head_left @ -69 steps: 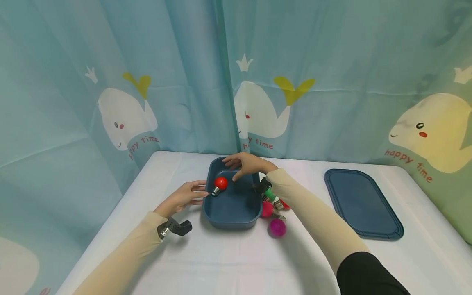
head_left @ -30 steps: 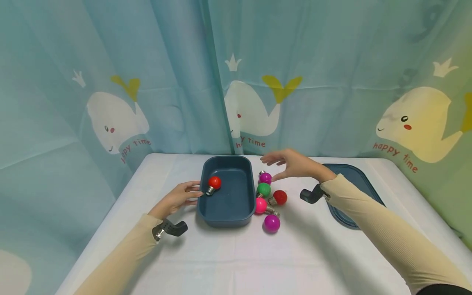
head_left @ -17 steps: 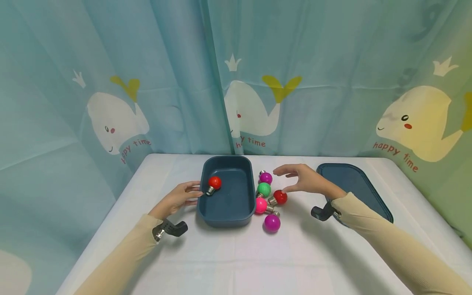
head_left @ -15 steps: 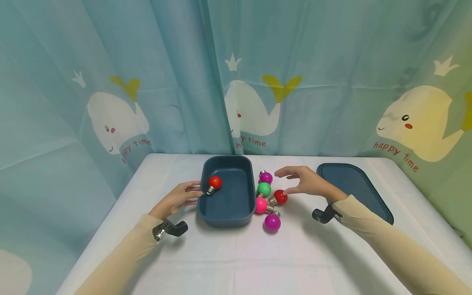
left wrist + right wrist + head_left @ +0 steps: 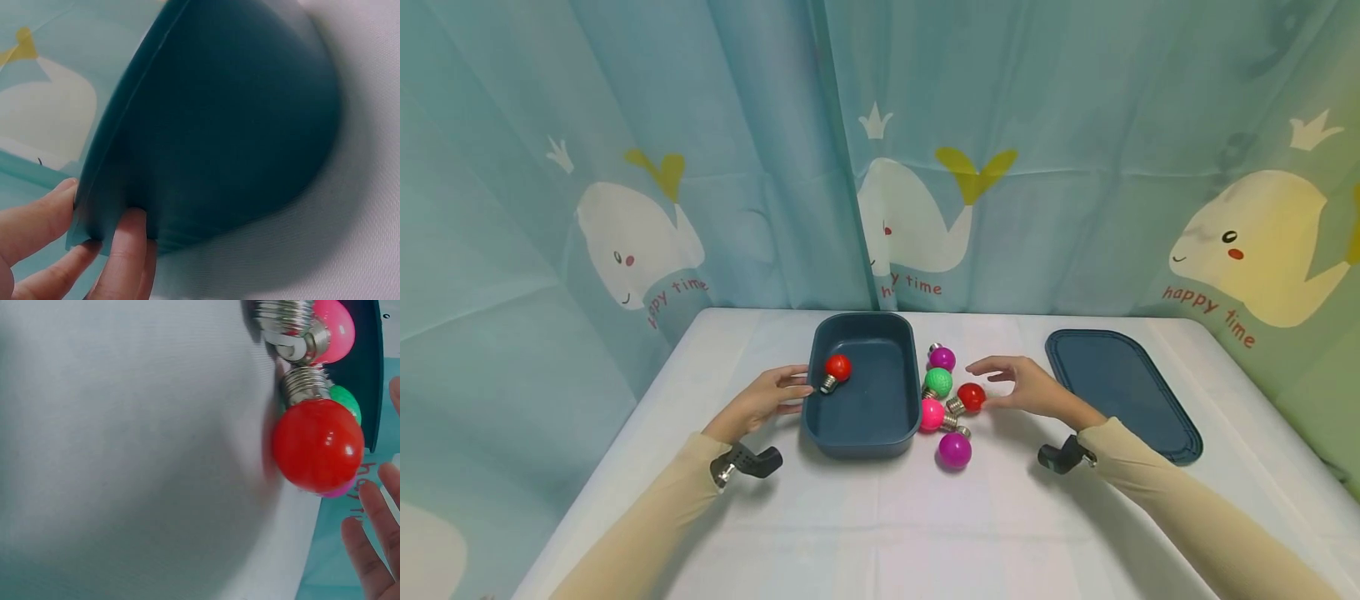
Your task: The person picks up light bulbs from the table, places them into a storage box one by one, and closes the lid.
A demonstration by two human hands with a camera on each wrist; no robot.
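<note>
A dark blue box (image 5: pixel 861 417) stands on the white table, a red light bulb (image 5: pixel 838 367) lying inside it at the left. My left hand (image 5: pixel 763 403) touches the box's left side with extended fingers, which meet the outer wall and rim in the left wrist view. To the right of the box, my right hand (image 5: pixel 1030 387) is beside a second red light bulb (image 5: pixel 972 397), thumb close to it. In the right wrist view, the fingers are spread and apart from this red bulb (image 5: pixel 319 445). Whether the thumb touches the bulb is hidden there.
Right of the box lie a green bulb (image 5: pixel 937 382), a pink bulb (image 5: pixel 932 414), a purple bulb (image 5: pixel 955 451) and another purple bulb (image 5: pixel 942 358). A dark blue lid (image 5: pixel 1123 392) lies farther right. A whale-print curtain (image 5: pixel 790 208) hangs behind the table.
My right hand has left the space over the box, moved right past the bulbs, then lowered beside the red bulb. My left hand stays at the box's side.
</note>
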